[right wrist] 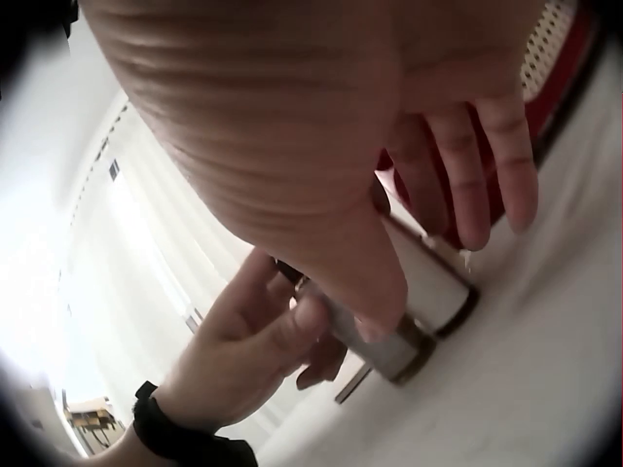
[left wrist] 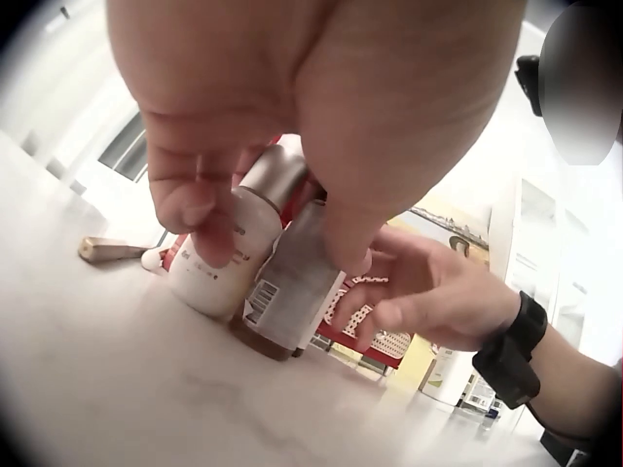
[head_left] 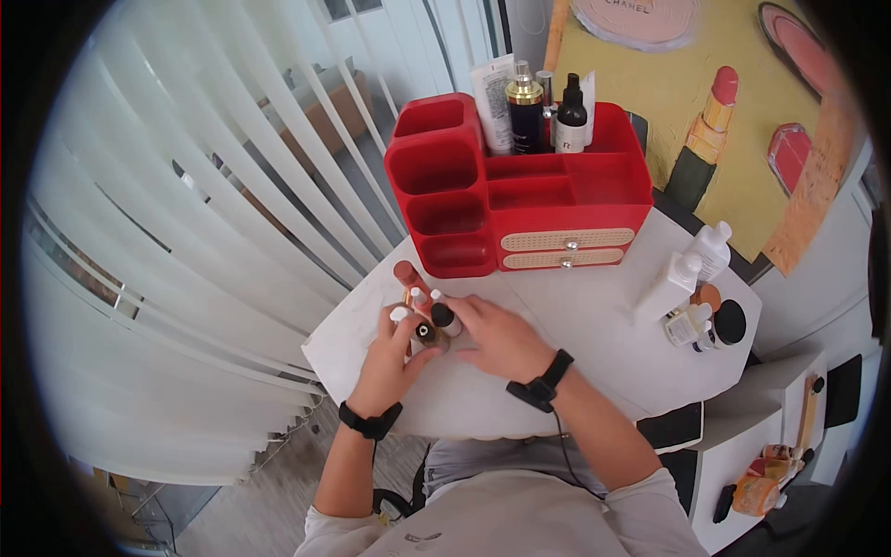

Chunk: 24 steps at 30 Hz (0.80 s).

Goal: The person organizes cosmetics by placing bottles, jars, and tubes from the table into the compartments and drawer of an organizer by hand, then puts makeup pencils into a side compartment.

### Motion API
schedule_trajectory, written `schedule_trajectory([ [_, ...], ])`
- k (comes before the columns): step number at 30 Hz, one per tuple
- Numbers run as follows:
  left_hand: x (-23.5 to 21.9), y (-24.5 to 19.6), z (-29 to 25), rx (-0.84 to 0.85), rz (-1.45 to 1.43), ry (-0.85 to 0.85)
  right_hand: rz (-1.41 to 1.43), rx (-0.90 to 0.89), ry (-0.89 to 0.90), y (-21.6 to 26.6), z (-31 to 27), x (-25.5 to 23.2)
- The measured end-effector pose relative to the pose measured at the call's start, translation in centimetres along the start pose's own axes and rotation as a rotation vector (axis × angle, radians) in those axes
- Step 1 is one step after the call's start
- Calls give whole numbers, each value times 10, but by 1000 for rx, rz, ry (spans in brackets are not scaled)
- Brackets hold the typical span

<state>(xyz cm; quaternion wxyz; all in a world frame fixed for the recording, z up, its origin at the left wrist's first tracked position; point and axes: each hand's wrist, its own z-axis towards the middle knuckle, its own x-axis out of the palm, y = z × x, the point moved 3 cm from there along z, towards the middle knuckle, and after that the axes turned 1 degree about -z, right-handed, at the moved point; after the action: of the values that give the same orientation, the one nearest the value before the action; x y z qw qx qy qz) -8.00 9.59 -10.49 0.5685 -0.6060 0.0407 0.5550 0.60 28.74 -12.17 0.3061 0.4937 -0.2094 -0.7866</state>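
Several small cosmetic bottles stand bunched together on the white table, between both hands. My left hand (head_left: 385,376) curls round two of them. In the left wrist view, its fingers lie along a white bottle (left wrist: 229,258) with a silver cap, and its thumb presses a greyish see-through bottle (left wrist: 292,277). From the other side, my right hand (head_left: 509,342) reaches in with its index finger beside a black-capped bottle (head_left: 445,318). In the right wrist view, its other fingers extend fairly straight and its thumb overlaps the bottles. A reddish-brown tube (head_left: 406,273) is just behind the group.
A red organizer (head_left: 571,220) with two woven-front drawers stands at the back, a tube and several bottles in its top. White bottles (head_left: 668,286) and a black-lidded jar (head_left: 729,322) stand at the table's right. Vertical blinds (head_left: 213,232) hang on the left.
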Motion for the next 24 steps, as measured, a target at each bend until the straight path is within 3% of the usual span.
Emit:
schedule_trajectory([
  [3, 7, -13, -12, 33, 41, 27, 226, 67, 44, 6, -6, 8],
  [5, 11, -22, -16, 96, 70, 29, 194, 102, 55, 4, -16, 0],
  [7, 16, -33, -15, 80, 9, 146, 26, 151, 198, 8, -26, -20],
  [9, 15, -52, -3, 99, -15, 144, 18, 181, 184, 14, -32, -47],
  [11, 6, -76, 20, 290, 14, 54, 132, 139, -10, 29, -30, -84],
  [14, -20, -126, 72, 394, 76, -67, -21, -34, -289, 43, -11, -140],
  [16, -26, -142, 121, 506, -31, -167, -35, -47, -464, 47, 13, -172],
  [20, -27, -158, 201, 458, -41, -168, -66, -1, -534, 11, 58, -204],
  [22, -20, -152, 223, 434, -22, -152, -85, 106, -549, -7, 73, -209],
  [24, -15, -144, 238, 408, 120, -142, -100, 54, -540, -28, 82, -207],
])
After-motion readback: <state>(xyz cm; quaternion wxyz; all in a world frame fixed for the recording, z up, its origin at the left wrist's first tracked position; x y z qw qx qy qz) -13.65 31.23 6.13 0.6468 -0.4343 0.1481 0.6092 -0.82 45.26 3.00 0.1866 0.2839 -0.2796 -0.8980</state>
